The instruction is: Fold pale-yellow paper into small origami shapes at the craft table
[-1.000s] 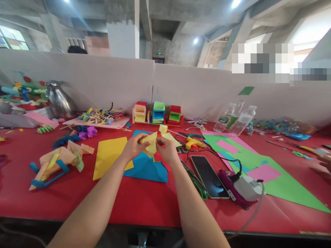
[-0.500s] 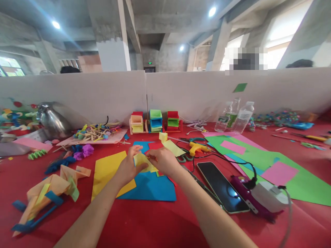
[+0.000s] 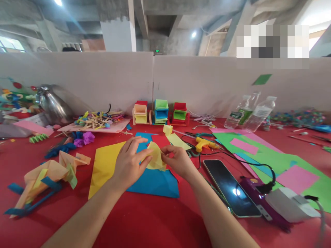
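A small pale yellow sheet of paper [image 3: 156,157], bent and creased, is held up between my two hands. My left hand [image 3: 130,160] has its thumb and index finger at the sheet's left edge, the other fingers stretched out above. On the opposite edge, the thumb and fingers of my right hand [image 3: 176,159] pinch the paper. Beneath them lie a blue sheet [image 3: 157,184], a yellow sheet [image 3: 103,162] and part of a red sheet [image 3: 159,140]. Just beyond my right hand are a small folded yellow paper piece [image 3: 168,129] and another pale yellow sheet [image 3: 178,141].
Folded paper boxes [image 3: 160,112] stand by the white partition [image 3: 103,82]. Right are a yellow glue gun [image 3: 205,144], phone [image 3: 230,187], purple power strip [image 3: 256,193], green sheets [image 3: 281,155] and bottles [image 3: 261,112]. Left are a peach paper model [image 3: 49,172] and metal jug [image 3: 53,103].
The view has tipped downward and shifted slightly left. The pale yellow paper has turned more upright and faces me, with my left hand's fingers now lying across its left side.
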{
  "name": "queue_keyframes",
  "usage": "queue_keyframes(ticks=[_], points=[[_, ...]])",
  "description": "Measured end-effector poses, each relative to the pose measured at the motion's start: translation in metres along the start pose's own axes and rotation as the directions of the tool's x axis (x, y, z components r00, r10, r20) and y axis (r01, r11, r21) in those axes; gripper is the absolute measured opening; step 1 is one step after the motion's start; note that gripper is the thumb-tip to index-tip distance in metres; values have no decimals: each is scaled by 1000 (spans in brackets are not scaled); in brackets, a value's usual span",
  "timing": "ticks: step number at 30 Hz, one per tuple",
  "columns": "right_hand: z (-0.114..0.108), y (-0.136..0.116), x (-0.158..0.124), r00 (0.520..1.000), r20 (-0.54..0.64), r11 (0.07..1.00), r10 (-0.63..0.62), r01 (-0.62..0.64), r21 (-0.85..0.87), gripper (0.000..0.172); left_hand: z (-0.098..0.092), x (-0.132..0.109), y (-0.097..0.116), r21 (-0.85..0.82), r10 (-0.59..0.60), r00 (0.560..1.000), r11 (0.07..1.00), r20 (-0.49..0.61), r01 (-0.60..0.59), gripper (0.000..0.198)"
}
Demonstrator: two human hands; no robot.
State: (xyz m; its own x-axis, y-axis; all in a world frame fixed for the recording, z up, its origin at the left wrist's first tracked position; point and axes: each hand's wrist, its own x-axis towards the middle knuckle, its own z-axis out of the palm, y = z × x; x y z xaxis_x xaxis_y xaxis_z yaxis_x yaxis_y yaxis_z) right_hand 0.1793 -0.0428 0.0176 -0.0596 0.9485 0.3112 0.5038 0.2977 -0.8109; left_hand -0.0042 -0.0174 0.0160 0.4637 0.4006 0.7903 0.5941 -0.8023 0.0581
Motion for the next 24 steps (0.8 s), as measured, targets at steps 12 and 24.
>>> queue_keyframes(ticks=[12,24], points=[[4,-9,-3,955,30,881,-296,285,-377,12,13,-6,-6,-63,-42,994,997,98,48,17],[6,-13,-5,973,-2,935,-231,221,-278,13,11,-6,-1,-203,-69,997,976,45,77,14]])
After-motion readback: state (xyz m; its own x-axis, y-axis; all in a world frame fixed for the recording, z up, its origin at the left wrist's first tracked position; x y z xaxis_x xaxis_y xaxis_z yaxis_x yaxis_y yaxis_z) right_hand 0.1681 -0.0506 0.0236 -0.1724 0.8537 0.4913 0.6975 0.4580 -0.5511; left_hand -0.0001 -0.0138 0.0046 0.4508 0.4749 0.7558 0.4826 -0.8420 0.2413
